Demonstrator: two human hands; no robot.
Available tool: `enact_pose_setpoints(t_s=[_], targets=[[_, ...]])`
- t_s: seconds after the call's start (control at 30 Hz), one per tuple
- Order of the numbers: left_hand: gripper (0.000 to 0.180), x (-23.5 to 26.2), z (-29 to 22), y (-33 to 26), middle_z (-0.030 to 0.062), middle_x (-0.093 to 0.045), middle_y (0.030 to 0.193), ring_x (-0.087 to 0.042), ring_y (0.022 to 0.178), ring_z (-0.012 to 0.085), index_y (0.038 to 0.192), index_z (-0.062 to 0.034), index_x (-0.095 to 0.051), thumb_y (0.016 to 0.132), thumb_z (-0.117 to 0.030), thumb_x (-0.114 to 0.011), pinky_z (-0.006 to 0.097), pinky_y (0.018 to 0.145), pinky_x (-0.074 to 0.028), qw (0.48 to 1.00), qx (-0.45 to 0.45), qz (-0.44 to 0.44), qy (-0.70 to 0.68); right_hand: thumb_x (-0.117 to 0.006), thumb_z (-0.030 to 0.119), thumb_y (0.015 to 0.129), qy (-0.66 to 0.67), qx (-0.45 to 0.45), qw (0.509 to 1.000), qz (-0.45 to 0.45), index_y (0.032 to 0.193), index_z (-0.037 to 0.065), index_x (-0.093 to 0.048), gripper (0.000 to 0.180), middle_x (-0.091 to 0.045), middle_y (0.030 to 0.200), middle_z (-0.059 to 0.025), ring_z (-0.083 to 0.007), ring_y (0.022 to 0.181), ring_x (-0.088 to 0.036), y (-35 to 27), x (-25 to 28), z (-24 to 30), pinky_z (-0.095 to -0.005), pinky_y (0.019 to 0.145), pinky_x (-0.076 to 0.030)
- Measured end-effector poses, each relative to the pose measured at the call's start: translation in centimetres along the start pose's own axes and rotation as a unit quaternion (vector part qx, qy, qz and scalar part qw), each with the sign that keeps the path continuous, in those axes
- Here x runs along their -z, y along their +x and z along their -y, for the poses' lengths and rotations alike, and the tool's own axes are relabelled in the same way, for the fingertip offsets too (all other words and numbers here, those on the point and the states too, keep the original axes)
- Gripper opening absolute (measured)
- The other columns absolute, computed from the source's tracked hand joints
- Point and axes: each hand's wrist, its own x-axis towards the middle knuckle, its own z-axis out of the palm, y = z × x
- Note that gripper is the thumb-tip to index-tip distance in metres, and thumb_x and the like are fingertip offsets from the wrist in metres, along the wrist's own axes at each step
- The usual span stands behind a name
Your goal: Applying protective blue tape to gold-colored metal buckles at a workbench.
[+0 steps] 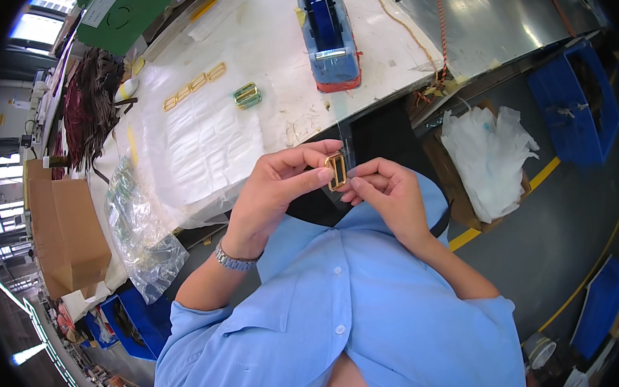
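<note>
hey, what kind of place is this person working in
Probably a factory packing or assembly bench. Both hands, left hand and right hand, hold a gold metal buckle; more buckles lie on the white-covered table beside a blue tape dispenser and blue bins.

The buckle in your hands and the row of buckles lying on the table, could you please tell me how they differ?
The held buckle is a single piece, pinched between the fingers of the left hand and the right hand; the row of buckles is several pieces laid end to end. The held buckle is raised above the table edge, while the row of buckles lies flat on the white sheet, untouched. Both are gold-coloured rectangular metal frames.
</note>
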Motion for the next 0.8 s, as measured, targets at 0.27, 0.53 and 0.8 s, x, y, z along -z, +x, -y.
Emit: enact_pose_setpoints(t_s=[0.27, 0.53, 0.8], targets=[[0.013, -0.8, 2.3, 1.1, 0.0221, -0.07, 0.143, -0.064, 0.133, 0.022, 0.111, 0.0007, -0.078, 0.102, -0.008, -0.076, 0.038, 0.113, -0.048, 1.0, 0.003, -0.004, -0.001, -0.065, 0.003, 0.109, -0.01, -0.002, 1.0, -0.005, 0.117, -0.005, -0.066, 0.012, -0.08, 0.108, -0.0152, -0.0169, 0.093, -0.077, -0.3, 0.2, 0.0, -0.0301, 0.084, -0.063], [0.017, -1.2, 2.5, 1.7, 0.0115, -0.08, 0.122, -0.073, 0.103, 0.0111, 0.113, 0.001, -0.078, 0.103, -0.013, -0.077, 0.029, 0.098, -0.056, 0.999, 0.043, -0.023, -0.021, -0.066, 0.004, 0.109, -0.026, -0.01, 1.0, -0.004, 0.119, -0.006, -0.065, 0.015, -0.08, 0.11, -0.0175, -0.0183, 0.094, -0.078, -0.2, 0.0, 0.3, -0.0308, 0.085, -0.063], [0.018, -0.5, 2.6, 2.4, 0.0108, -0.081, 0.113, -0.073, 0.101, 0.0112, 0.111, 0.001, -0.078, 0.102, -0.014, -0.078, 0.028, 0.095, -0.057, 0.998, 0.054, -0.008, 0.007, -0.062, 0.014, 0.112, 0.117, -0.092, 0.988, 0.039, 0.127, -0.005, -0.065, 0.025, -0.078, 0.119, -0.0224, -0.0257, 0.105, -0.079, 0.3, 0.7, 1.0, -0.0386, 0.095, -0.065]])
